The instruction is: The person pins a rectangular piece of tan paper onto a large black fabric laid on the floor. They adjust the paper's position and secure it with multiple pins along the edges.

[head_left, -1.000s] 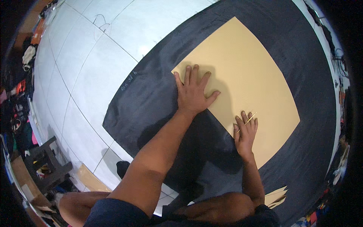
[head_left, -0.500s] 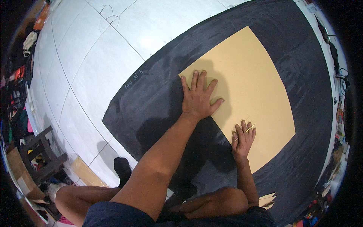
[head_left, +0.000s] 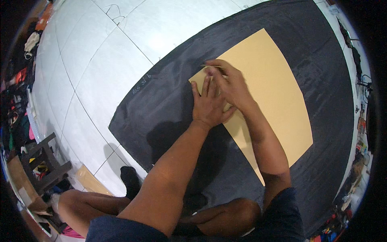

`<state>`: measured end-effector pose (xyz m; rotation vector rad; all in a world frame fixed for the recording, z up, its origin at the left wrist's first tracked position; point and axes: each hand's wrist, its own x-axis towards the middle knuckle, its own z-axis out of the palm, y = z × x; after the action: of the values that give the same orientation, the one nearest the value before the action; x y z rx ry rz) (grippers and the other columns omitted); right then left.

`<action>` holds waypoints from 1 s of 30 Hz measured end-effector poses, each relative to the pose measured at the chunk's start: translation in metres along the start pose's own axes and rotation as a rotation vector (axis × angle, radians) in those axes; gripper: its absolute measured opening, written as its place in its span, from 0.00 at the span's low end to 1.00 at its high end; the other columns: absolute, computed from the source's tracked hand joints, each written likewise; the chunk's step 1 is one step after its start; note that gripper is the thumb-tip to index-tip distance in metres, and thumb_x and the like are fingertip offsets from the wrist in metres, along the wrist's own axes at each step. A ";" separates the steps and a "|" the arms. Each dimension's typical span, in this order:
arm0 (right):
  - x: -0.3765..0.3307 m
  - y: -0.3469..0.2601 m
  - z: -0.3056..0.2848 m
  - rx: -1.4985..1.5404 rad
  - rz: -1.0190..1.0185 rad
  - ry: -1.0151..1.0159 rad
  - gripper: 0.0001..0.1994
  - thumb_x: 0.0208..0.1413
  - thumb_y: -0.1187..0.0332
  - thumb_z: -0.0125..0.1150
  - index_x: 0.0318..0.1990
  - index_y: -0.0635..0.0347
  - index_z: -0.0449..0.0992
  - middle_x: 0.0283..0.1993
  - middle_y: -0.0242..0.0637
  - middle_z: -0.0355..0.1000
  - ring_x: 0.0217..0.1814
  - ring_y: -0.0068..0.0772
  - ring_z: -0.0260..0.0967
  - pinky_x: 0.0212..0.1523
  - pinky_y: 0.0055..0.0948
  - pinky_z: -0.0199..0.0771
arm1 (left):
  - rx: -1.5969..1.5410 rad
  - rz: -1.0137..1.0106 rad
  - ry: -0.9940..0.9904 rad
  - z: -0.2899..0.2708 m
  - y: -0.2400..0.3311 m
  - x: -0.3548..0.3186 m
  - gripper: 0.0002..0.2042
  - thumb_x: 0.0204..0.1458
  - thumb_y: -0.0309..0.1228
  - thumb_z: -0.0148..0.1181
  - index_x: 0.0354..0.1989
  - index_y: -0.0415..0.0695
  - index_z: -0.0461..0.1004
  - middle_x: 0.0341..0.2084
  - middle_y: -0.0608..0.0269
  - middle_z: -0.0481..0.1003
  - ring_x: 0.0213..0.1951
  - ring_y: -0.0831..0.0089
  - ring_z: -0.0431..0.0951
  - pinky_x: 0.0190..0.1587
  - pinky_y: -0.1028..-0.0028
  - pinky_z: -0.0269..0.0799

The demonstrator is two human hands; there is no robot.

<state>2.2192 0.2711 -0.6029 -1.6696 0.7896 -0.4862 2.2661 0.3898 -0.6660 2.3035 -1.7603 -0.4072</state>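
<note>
A tan paper panel (head_left: 278,101) with curved edges lies flat on a large dark cloth (head_left: 161,109). My left hand (head_left: 207,107) is open, fingers spread, pressing on the panel's left part near its corner. Over it reaches my right hand (head_left: 231,82), its fingers bent in a pinch at the panel's upper left edge. A thin yellowish stick seems to be in that pinch, mostly hidden by the fingers and blurred. The right forearm crosses the panel, and the right hand hides part of the left hand's fingers.
White tiles (head_left: 100,60) run along the cloth's left side, with a loop of thread (head_left: 115,16) on them. A dark stool frame (head_left: 46,165) and a cardboard piece (head_left: 94,181) stand at lower left. My bent legs are at the near edge. Clutter lines both far sides.
My right hand has moved up and left from the panel's near part to its upper left edge, crossing over my left hand. The left hand stays almost still.
</note>
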 end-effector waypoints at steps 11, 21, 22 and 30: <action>0.022 0.023 0.036 -0.265 -0.087 -0.115 0.11 0.65 0.64 0.59 0.47 0.61 0.77 0.44 0.49 0.79 0.48 0.55 0.77 0.49 0.45 0.76 | 0.035 -0.026 -0.122 -0.004 -0.002 0.000 0.49 0.54 0.70 0.47 0.78 0.53 0.44 0.77 0.53 0.43 0.78 0.51 0.37 0.72 0.30 0.28; 0.020 0.012 0.039 -0.394 -0.083 -0.170 0.11 0.66 0.64 0.56 0.48 0.61 0.76 0.47 0.48 0.78 0.51 0.54 0.76 0.53 0.44 0.75 | -0.014 -0.015 -0.074 -0.003 -0.002 0.002 0.45 0.57 0.66 0.46 0.78 0.53 0.45 0.77 0.50 0.42 0.78 0.44 0.36 0.71 0.28 0.30; 0.020 0.014 0.037 -0.406 -0.117 -0.166 0.11 0.67 0.63 0.55 0.48 0.61 0.76 0.48 0.48 0.78 0.52 0.54 0.75 0.54 0.44 0.75 | -0.032 0.005 -0.031 -0.001 -0.004 0.001 0.45 0.56 0.65 0.49 0.77 0.53 0.47 0.77 0.47 0.44 0.77 0.41 0.37 0.70 0.27 0.31; 0.029 0.013 0.020 -0.536 -0.091 -0.130 0.12 0.68 0.65 0.54 0.49 0.64 0.76 0.46 0.47 0.78 0.48 0.51 0.78 0.51 0.41 0.76 | -0.002 -0.017 -0.112 -0.004 -0.003 0.000 0.43 0.57 0.67 0.48 0.76 0.56 0.53 0.75 0.49 0.47 0.77 0.50 0.42 0.71 0.29 0.29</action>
<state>2.2500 0.2628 -0.6231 -2.2161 0.7925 -0.2318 2.2703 0.3905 -0.6633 2.3383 -1.7899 -0.5511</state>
